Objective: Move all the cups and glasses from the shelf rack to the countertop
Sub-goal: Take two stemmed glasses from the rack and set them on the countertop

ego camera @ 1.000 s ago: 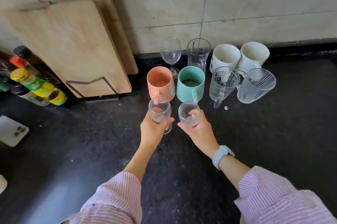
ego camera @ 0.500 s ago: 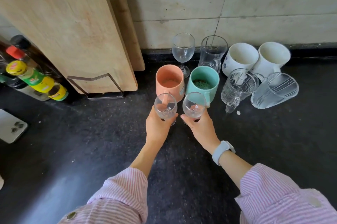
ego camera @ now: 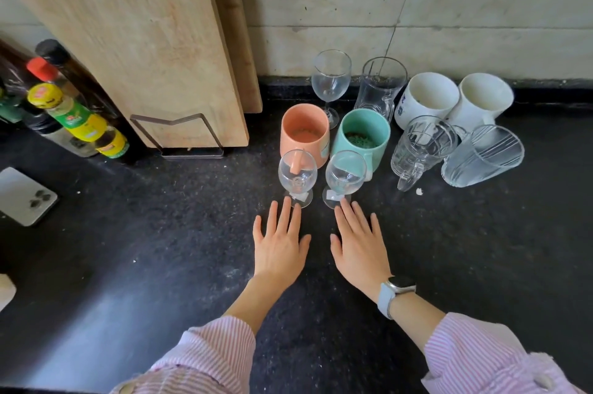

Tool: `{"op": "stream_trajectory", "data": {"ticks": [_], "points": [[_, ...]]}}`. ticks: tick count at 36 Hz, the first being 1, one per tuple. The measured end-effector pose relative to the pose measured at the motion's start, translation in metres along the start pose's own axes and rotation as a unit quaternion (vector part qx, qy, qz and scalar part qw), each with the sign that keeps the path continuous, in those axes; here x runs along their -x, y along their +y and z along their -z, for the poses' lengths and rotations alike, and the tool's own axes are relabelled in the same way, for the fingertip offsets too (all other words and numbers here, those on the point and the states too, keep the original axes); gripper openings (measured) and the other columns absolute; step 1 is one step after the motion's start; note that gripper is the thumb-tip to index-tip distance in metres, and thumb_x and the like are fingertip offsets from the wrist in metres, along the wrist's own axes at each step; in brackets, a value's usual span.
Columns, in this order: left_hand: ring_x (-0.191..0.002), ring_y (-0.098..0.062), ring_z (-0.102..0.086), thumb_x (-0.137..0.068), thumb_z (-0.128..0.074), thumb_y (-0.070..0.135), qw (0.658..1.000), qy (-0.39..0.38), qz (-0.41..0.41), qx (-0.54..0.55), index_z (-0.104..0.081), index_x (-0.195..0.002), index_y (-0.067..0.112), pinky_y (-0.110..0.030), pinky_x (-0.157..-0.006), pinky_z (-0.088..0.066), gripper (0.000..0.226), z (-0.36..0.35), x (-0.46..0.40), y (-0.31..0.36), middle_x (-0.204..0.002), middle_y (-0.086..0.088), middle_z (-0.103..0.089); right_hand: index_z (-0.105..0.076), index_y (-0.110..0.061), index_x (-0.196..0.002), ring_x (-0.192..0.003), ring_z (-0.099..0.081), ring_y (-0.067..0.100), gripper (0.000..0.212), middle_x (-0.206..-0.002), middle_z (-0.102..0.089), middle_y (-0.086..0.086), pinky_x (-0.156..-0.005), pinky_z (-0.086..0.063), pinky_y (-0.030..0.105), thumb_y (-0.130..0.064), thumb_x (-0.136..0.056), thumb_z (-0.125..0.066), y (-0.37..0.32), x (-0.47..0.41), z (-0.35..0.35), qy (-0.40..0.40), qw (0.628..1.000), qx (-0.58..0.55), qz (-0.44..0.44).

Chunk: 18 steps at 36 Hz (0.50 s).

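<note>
Both hands lie flat with fingers spread, holding nothing: the left hand (ego camera: 280, 247) at 6 o'clock of the left wine glass (ego camera: 297, 175), the right hand (ego camera: 359, 247) at 6 o'clock of the right wine glass (ego camera: 345, 176), fingertips just beside the bases. Both glasses stand upright on the dark countertop (ego camera: 160, 249). At 12 o'clock of them sit an orange mug (ego camera: 305, 133) and a teal mug (ego camera: 364, 135); at 3 o'clock, two clear glass mugs; farther, a stemmed glass (ego camera: 330, 80) and two white mugs by the wall.

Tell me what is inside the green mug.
The green mug holds a layer of small dark green bits at the bottom; what they are is unclear. The small glass in front hides its lower front wall.
</note>
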<state>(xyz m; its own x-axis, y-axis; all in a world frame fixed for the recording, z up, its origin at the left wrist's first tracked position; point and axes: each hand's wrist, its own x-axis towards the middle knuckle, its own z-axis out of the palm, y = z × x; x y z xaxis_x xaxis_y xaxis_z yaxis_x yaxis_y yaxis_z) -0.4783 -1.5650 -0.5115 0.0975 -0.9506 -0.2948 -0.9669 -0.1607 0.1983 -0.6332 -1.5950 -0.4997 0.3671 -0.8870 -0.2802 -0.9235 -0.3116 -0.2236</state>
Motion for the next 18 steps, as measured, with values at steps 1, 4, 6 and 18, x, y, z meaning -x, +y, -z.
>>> {"op": "stream_trajectory", "data": {"ticks": [1, 4, 6, 18], "points": [[-0.145, -0.024, 0.007, -0.095, -0.025, 0.049, 1.0, -0.007, 0.001, -0.006, -0.001, -0.147, 0.024, -0.051, -0.116, 0.001, 0.062, 0.001, 0.0, 0.001, -0.158, 0.0, 0.004, -0.014, -0.013, -0.147, -0.146, -0.005, 0.023, 0.056, -0.159, -0.004, 0.005, -0.118, -0.011, 0.048, -0.033, -0.097, -0.031, 0.0, 0.0, 0.0, -0.006, 1.0, 0.001, 0.002], [-0.145, -0.025, 0.006, -0.096, -0.026, 0.048, 1.0, -0.014, 0.008, -0.004, -0.004, -0.147, 0.024, -0.053, -0.115, 0.001, 0.061, 0.004, 0.003, 0.001, -0.159, -0.001, 0.001, -0.013, -0.014, -0.147, -0.146, -0.003, 0.024, 0.056, -0.159, -0.003, 0.008, -0.118, -0.011, 0.047, -0.034, -0.097, -0.03, -0.001, 0.001, 0.0, -0.02, 1.0, 0.003, 0.005], [-0.145, -0.025, 0.005, -0.096, -0.029, 0.045, 1.0, -0.008, 0.023, 0.013, -0.011, -0.147, 0.022, -0.053, -0.115, 0.001, 0.059, 0.006, 0.009, -0.001, -0.159, -0.002, -0.004, -0.012, -0.015, -0.147, -0.146, -0.003, 0.025, 0.057, -0.159, -0.005, 0.009, -0.118, -0.012, 0.047, -0.034, -0.097, -0.031, -0.004, 0.003, 0.002, -0.03, 1.0, 0.005, 0.005], [-0.14, -0.014, -0.024, -0.095, -0.034, 0.04, 0.982, 0.071, 0.167, 0.058, -0.038, -0.137, 0.023, -0.045, -0.115, -0.011, 0.045, 0.042, 0.127, -0.065, -0.148, 0.005, -0.037, -0.035, -0.013, -0.14, -0.137, -0.032, 0.02, 0.044, -0.148, -0.038, 0.005, -0.113, -0.025, 0.032, -0.025, -0.097, -0.032, -0.096, 0.044, 0.032, -0.073, 0.977, -0.091, 0.177]]}}
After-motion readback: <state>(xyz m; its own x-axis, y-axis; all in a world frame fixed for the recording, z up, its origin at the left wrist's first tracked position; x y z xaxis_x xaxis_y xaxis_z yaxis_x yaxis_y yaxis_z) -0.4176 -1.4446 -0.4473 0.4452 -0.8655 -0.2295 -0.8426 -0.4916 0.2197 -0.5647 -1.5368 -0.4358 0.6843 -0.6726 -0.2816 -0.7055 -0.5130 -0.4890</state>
